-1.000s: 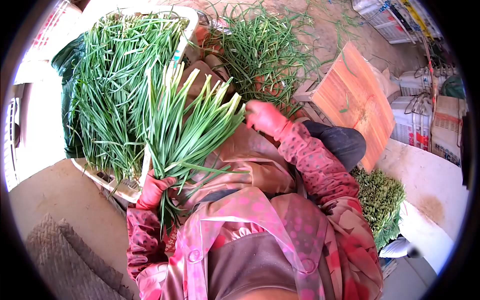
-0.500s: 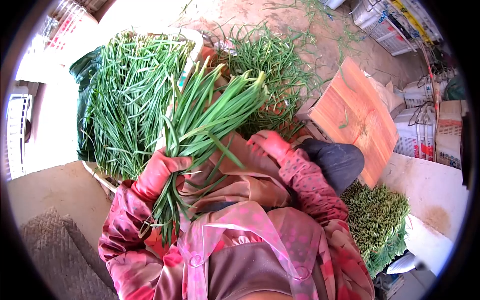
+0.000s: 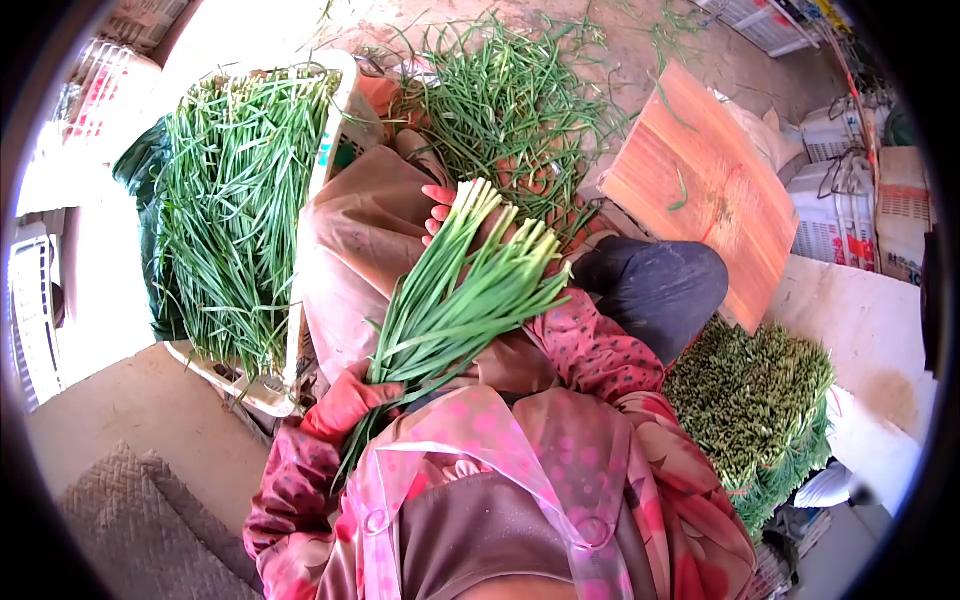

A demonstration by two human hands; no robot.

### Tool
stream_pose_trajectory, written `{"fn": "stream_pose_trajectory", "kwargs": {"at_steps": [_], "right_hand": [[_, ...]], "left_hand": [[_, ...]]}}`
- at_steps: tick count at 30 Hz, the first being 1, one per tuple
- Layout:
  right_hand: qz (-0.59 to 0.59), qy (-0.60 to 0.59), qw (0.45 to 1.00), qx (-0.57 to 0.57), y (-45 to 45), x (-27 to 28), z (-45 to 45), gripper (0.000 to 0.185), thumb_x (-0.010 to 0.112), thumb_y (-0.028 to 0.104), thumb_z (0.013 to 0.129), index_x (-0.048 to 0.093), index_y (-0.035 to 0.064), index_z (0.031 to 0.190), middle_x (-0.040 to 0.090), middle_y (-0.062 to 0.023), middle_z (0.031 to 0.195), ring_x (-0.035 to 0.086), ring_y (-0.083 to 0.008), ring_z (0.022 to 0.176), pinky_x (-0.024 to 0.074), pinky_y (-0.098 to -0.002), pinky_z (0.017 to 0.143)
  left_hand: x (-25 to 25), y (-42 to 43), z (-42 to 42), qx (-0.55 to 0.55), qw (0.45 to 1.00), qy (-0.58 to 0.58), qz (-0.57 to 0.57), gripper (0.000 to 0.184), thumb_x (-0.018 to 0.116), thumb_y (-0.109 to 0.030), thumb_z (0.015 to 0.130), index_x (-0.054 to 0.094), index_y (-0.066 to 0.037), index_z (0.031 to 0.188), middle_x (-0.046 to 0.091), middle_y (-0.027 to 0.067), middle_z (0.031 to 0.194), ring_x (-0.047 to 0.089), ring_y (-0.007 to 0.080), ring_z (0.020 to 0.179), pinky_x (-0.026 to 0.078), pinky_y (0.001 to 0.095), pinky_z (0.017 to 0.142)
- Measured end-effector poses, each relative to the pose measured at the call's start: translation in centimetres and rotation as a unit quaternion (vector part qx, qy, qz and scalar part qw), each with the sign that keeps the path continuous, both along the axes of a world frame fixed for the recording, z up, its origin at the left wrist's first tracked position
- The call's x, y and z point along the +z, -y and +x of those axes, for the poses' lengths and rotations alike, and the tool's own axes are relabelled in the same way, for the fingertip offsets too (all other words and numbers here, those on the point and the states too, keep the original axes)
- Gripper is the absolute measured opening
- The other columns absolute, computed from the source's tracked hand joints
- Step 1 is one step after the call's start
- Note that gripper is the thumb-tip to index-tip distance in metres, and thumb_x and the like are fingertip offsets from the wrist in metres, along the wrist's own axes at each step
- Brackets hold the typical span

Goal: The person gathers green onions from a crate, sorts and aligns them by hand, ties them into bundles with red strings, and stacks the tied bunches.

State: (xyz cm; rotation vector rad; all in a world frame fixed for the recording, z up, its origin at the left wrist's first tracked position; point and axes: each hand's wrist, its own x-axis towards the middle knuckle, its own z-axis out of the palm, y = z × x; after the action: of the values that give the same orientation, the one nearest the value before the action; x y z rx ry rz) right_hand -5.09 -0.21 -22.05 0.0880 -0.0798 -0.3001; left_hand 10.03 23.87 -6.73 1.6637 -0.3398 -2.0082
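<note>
A bunch of garlic chives (image 3: 470,290) lies slantwise over my lap, its pale cut ends up and to the right. My left hand (image 3: 348,402), in a red glove, is closed around the leafy lower end. Beneath the pale end is my right hand (image 3: 438,208), also gloved in red. Its fingertips stick out on the bunch's left side, and the bunch rests across it; leaves hide the palm and thumb. To the left, a white plastic crate (image 3: 345,95) is heaped with more garlic chives (image 3: 240,200).
Loose green leaves (image 3: 510,110) are piled on the floor ahead. A wooden board (image 3: 710,200) leans at the right, beyond my dark-trousered knee (image 3: 665,295). Below it stands a tightly packed block of chives (image 3: 750,400), cut ends up. A woven mat (image 3: 130,520) lies at lower left.
The bunch has shifted away from the crate and lower over my lap. My right hand, earlier apart from it, is now under its pale end. My left hand still grips the leaves.
</note>
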Motion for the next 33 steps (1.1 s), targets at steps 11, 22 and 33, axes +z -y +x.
{"fn": "stream_pose_trajectory", "kwargs": {"at_steps": [11,22,33], "right_hand": [[-0.008,-0.045,0.997,0.055,1.2,4.8,-0.4,0.061,0.038,0.046,0.099,0.036,0.0014,0.14,0.068,-0.012,0.103,0.064,-0.0278,0.1,0.0484,-0.0422,0.095],[-0.291,-0.391,0.869,-0.081,1.4,4.6,-7.8,0.055,0.051,0.047,0.094,0.051,0.0032,0.127,0.064,-0.0139,0.11,0.063,-0.0232,0.098,0.0532,-0.0379,0.083],[-0.286,-0.444,0.842,-0.105,-2.4,8.6,-6.2,0.051,0.058,0.004,0.084,0.048,0.0008,0.134,0.06,-0.0063,0.115,0.057,-0.012,0.096,0.0435,-0.0264,0.09]], "left_hand": [[1.7,10.5,4.3,-0.037,0.938,0.134,-0.319,0.091,0.077,-0.033,0.077,0.028,0.005,0.143,0.047,0.0177,0.136,0.044,0.0253,0.127,0.032,0.0378,0.108],[-2.7,10.9,-2.9,0.014,0.972,-0.203,-0.115,0.055,0.075,-0.012,0.076,0.053,0.001,0.126,0.064,0.0053,0.111,0.06,0.0155,0.1,0.046,0.0302,0.09],[-1.5,7.6,-1.5,0.261,0.944,-0.152,-0.134,0.052,0.074,-0.021,0.077,0.057,0.0,0.121,0.067,0.0107,0.105,0.067,0.0214,0.089,0.054,0.0335,0.081]]}}
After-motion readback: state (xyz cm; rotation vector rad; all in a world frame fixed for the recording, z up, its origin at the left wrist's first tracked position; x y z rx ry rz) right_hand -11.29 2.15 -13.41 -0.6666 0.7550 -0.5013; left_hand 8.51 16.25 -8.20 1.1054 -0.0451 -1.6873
